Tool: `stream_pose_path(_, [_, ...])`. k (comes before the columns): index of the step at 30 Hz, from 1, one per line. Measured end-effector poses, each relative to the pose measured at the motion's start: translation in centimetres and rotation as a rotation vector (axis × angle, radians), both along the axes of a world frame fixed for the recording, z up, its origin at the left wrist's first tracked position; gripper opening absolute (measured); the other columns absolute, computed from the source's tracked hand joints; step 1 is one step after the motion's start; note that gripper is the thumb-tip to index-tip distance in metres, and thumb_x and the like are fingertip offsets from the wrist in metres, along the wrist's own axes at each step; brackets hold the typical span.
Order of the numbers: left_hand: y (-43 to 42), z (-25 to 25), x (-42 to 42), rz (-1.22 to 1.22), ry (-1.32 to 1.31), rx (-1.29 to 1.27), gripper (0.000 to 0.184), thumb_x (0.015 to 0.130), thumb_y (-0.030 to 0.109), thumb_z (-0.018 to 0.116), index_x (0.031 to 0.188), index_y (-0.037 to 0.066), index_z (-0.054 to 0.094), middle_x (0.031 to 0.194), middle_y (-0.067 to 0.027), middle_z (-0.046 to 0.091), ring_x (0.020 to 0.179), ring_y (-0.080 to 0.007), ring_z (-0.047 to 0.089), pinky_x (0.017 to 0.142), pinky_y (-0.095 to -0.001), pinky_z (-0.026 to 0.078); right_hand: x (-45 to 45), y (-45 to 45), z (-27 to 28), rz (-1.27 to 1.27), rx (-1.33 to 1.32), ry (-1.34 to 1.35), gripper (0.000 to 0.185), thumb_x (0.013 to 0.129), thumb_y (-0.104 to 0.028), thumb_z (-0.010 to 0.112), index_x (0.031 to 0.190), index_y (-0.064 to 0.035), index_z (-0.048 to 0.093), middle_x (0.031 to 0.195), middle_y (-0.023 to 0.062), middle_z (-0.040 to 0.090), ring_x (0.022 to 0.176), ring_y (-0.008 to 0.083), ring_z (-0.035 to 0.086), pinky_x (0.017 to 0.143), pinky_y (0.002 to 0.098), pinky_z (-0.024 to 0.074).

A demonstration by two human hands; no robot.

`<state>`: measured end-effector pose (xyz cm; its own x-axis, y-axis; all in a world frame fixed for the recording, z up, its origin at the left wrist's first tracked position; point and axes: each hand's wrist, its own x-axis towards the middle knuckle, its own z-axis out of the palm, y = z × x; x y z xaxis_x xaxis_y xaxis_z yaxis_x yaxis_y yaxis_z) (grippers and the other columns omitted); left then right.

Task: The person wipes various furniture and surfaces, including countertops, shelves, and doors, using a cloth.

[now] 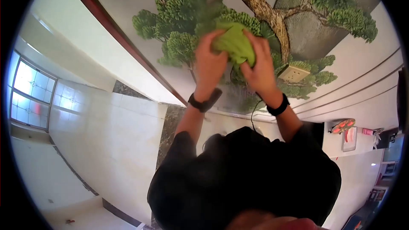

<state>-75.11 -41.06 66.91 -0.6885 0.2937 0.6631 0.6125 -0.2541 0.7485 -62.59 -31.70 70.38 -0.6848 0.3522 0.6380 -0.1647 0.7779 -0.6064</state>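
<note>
A crumpled lime-green cloth (237, 44) is bunched between my two hands, in front of a wall picture of a pine tree (183, 44). My left hand (211, 61) grips the cloth's left side, thumb and fingers bent around it. On its right side, my right hand (260, 66) holds it with curled fingers. Both hands are slightly blurred. Whether the cloth touches the wall I cannot tell. Dark bands circle both wrists.
A beige socket plate (294, 73) sits on the wall right of my right hand. A dark red trim strip (128, 38) edges the picture. At the right, a white table (334, 145) bears a tray (349, 139). A window (32, 91) is far left.
</note>
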Motion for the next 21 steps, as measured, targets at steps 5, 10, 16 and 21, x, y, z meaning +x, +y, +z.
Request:
stream_pose_path(5, [3.7,3.2,3.5,-0.128,0.134,0.032,0.045,0.068,-0.006,0.066,0.111,0.006,0.061,0.1,-0.0133,0.061,0.091,-0.03,0.063,0.08,-0.0348,0.05,3.1,3.3,0.1,-0.169,0.091,0.156,0.059,0.076,0.0,0.064,0.134,-0.0051,0.05,0.11,0.018,0.052,0.102,0.0355,0.055,0.089,0.0386,0.0458])
stream_pose_path(10, [4.7,0.4,6.3,-0.186,0.131,-0.117,0.049,0.066,-0.004,0.071,0.112,0.01,0.06,0.101,-0.0125,0.058,0.09,-0.0351,0.062,0.075,-0.0376,0.051,5.9,5.5,-3.7,-0.247,0.004,0.102,0.053,0.075,0.004,0.065,0.127,-0.0051,0.056,0.102,0.0171,0.055,0.095,0.0362,0.057,0.084,0.0381,0.0466])
stream_pose_path(16, [3.6,-7.8,4.9,-0.121,0.096,-0.208,0.044,0.07,0.0,0.067,0.113,0.01,0.059,0.104,-0.013,0.058,0.091,-0.037,0.061,0.075,-0.0401,0.051,5.4,3.5,-8.0,-0.207,-0.042,-0.053,0.057,0.071,0.009,0.061,0.126,-0.0076,0.058,0.104,0.0171,0.056,0.094,0.0387,0.058,0.08,0.0395,0.0488])
stream_pose_path(21, [1.1,-8.0,4.7,-0.061,0.04,-0.292,0.045,0.07,-0.001,0.065,0.114,0.009,0.06,0.107,-0.0135,0.06,0.094,-0.036,0.061,0.078,-0.0392,0.05,4.4,2.0,-9.1,-0.167,-0.057,-0.152,0.064,0.07,0.008,0.06,0.131,-0.0109,0.053,0.105,0.0175,0.054,0.094,0.0425,0.057,0.079,0.0433,0.0486])
